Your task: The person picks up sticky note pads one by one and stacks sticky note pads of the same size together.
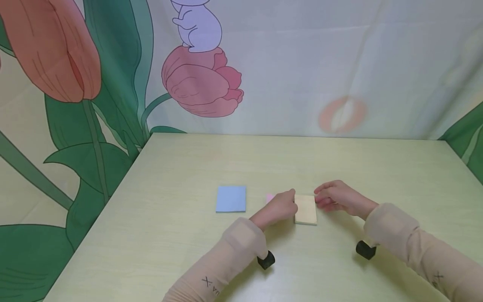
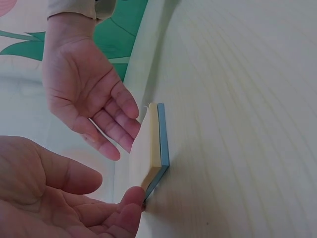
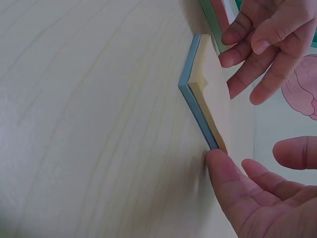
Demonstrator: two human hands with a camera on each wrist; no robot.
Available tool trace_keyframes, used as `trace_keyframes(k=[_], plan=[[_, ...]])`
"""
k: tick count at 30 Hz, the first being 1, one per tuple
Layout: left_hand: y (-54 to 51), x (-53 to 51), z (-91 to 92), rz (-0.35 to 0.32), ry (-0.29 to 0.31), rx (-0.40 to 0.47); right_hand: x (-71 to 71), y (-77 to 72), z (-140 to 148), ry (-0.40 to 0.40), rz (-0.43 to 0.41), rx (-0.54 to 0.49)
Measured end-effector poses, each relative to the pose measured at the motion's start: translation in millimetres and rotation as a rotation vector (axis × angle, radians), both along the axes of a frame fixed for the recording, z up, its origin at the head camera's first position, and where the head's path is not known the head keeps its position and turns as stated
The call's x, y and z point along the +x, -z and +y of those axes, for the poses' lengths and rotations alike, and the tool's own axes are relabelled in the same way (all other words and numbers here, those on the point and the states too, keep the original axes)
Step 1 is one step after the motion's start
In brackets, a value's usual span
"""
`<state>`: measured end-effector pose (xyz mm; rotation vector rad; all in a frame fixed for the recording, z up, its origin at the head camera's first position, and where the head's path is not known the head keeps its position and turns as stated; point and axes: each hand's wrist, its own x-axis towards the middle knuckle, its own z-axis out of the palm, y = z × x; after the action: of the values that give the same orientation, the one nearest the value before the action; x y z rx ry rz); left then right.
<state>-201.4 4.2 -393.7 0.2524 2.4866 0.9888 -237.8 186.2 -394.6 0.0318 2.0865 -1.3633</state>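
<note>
A pale yellow sticky-note pad (image 1: 305, 209) lies on a blue pad (image 2: 163, 139), their edges roughly lined up. My left hand (image 1: 279, 206) is at the stack's left side, its fingertips against or very near the edge. On the opposite side my right hand (image 1: 341, 198) has loosely bent fingers, with fingertips by the stack's edge in the right wrist view. Neither hand grips the pads. Behind my left hand a bit of a pink pad (image 1: 269, 198) shows; the right wrist view has it beside a green layer (image 3: 210, 20). The rest is hidden.
A separate light blue pad (image 1: 231, 199) lies to the left on the pale wood-grain table (image 1: 170, 176). A printed cloth (image 1: 286, 75) with tulips and a white animal hangs behind the table. Black wrist cameras (image 1: 266, 260) hang below both sleeves.
</note>
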Motion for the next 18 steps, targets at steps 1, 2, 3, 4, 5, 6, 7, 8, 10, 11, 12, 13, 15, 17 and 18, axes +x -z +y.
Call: trace_keyframes(k=[1, 2, 3, 4, 5, 6, 7, 8, 10, 11, 12, 13, 15, 17, 18], plan=[[0.1, -0.1, 0.0, 0.004, 0.002, -0.001, -0.1, 0.1, 0.0, 0.001, -0.001, 0.0], [0.3, -0.2, -0.1, 0.007, 0.003, -0.001, -0.1, 0.2, -0.1, 0.002, -0.001, 0.001], [0.2, -0.1, -0.1, 0.011, 0.006, -0.001, -0.1, 0.3, -0.1, 0.003, -0.002, 0.001], [0.3, -0.1, -0.1, 0.015, 0.009, -0.003, -0.1, 0.3, -0.2, 0.003, -0.003, 0.0], [0.1, 0.1, -0.1, 0.015, 0.009, -0.001, 0.0, 0.2, -0.3, 0.003, -0.002, 0.0], [0.2, 0.3, 0.0, 0.018, 0.01, -0.004, 0.2, 0.0, -0.3, 0.002, -0.001, 0.001], [0.0, 0.4, 0.0, 0.022, 0.013, -0.008, 0.3, -0.2, -0.4, 0.0, 0.0, 0.001], [-0.3, 0.6, 0.0, 0.026, 0.016, -0.01, 0.6, -0.5, -0.4, -0.002, 0.001, 0.001], [-0.9, 1.1, -0.2, 0.037, 0.024, -0.015, 1.0, -1.0, -0.4, -0.007, 0.004, -0.001], [-1.3, 1.1, -0.3, 0.041, 0.027, -0.017, 1.2, -1.3, -0.4, -0.009, 0.006, -0.002], [-1.2, 1.2, -0.4, 0.048, 0.032, -0.02, 1.3, -1.7, -0.5, -0.011, 0.007, -0.002], [-1.4, 1.3, -0.5, 0.053, 0.034, -0.018, 1.5, -2.1, -0.7, -0.011, 0.008, -0.001], [-1.4, 1.4, -0.8, 0.06, 0.039, -0.02, 1.8, -3.1, -1.3, -0.014, 0.01, 0.003], [-1.7, 1.7, -0.9, 0.058, 0.036, -0.016, 2.2, -4.1, -1.9, -0.017, 0.014, 0.01], [-1.6, 2.0, -0.9, 0.057, 0.035, -0.014, 2.4, -4.5, -2.2, -0.018, 0.015, 0.014]])
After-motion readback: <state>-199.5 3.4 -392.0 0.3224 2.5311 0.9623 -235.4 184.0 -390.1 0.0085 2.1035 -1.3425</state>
